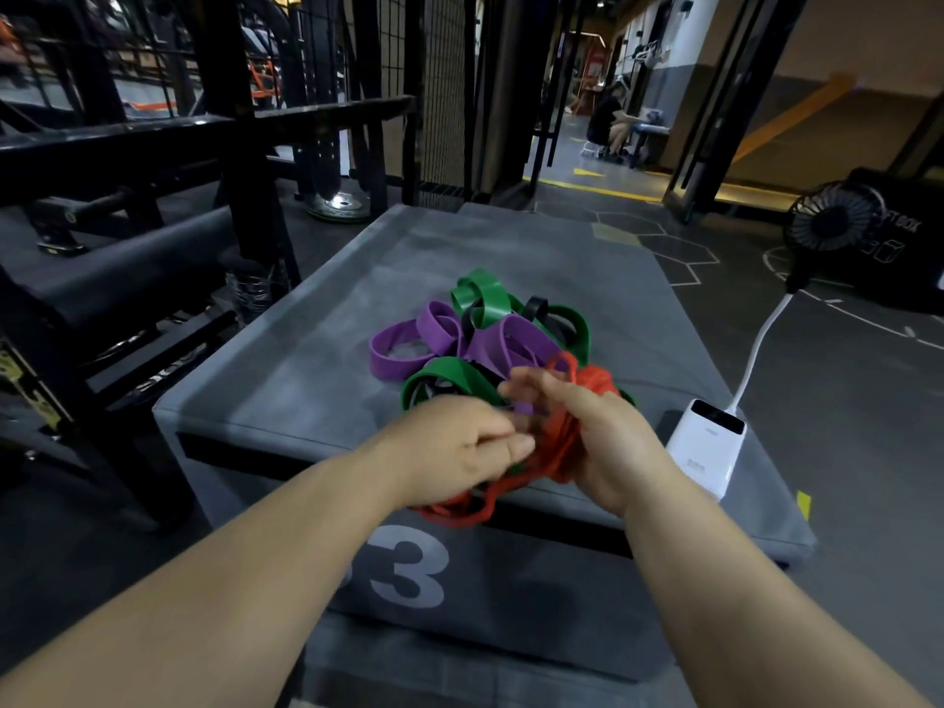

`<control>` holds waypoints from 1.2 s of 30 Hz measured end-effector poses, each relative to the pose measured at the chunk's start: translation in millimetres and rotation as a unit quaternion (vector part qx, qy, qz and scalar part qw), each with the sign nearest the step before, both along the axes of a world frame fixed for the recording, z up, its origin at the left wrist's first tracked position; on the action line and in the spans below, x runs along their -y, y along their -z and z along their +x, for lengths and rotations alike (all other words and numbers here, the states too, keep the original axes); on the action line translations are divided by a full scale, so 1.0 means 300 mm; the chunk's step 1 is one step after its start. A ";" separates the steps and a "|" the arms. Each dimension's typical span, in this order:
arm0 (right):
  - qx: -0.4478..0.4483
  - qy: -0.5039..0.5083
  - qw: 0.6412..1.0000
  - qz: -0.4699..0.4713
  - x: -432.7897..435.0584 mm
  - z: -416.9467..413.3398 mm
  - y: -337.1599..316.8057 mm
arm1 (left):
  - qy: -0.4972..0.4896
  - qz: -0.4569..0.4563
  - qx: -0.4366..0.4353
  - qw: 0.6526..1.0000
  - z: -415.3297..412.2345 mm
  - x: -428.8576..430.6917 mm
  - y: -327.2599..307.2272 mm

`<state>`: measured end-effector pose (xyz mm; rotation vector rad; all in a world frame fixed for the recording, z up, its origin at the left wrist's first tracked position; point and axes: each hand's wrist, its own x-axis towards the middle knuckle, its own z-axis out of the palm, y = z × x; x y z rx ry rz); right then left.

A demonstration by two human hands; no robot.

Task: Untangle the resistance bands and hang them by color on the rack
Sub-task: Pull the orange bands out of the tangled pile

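A tangled heap of resistance bands lies on the grey padded box (316,350): purple bands (434,334), green bands (485,298), a black band (536,306) and thin red bands (557,442). My left hand (454,447) pinches strands at the near edge of the heap, fingers curled. My right hand (603,431) grips the bunched red bands from the right side. A loop of red hangs over the box's front edge below my hands. The hands are motion-blurred.
A white power bank (707,452) with a white cable lies on the box's right corner. A black fan (832,222) stands on the floor at right. The black metal rack (204,130) stands at left, behind the box. A person sits far back.
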<state>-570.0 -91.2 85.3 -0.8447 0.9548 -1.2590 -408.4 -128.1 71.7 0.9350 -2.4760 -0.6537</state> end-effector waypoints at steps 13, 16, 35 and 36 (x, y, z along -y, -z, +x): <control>-0.141 -0.194 0.971 -0.026 -0.024 0.017 0.048 | -0.012 0.173 -0.243 0.954 0.013 0.009 -0.021; -0.117 -0.255 0.959 -0.031 -0.035 0.005 0.033 | -0.056 0.092 -0.234 0.966 0.020 0.042 0.001; 0.001 -0.425 0.905 0.015 -0.007 -0.032 0.046 | 0.069 0.182 -0.186 0.963 -0.032 -0.005 0.024; -0.020 -0.412 0.911 0.011 -0.010 -0.034 0.044 | 0.052 0.169 -0.186 0.966 -0.033 -0.004 0.027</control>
